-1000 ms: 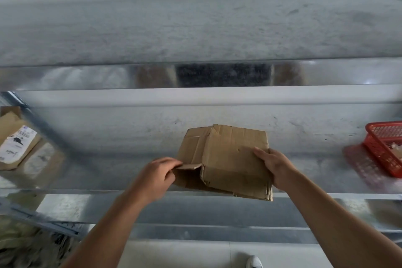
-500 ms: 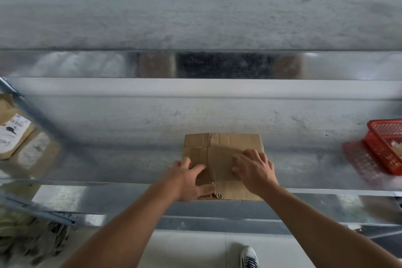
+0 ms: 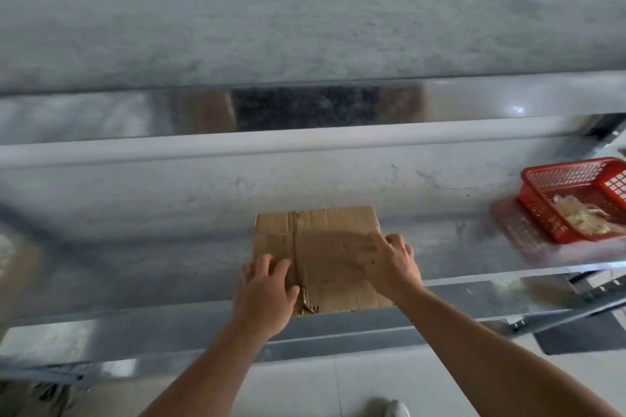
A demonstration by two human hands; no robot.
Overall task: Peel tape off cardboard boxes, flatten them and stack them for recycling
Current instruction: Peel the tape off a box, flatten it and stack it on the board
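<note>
Pressing box (image 3: 325, 247) flat on shelf (image 3: 135, 247) — second ago held up, half-folded. Left hand (image 3: 266, 291), right hand (image 3: 394, 264) both spread, palms down on it. Flattening looks nearly done — stacking next.

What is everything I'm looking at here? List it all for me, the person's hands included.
cardboard box: one, brown, lying flat at the front edge of the shelf, centre
metal shelf: one, shiny grey, across the middle of the view
basket: one, red, on the shelf at far right
scraps: small pile, pale, inside the basket; too blurred to identify
floor: pale tiles, below the shelf
shoe: one, pale, partly cut off at the bottom edge
left hand: one, pressing on the box's near left part
right hand: one, pressing on the box's right side
</note>
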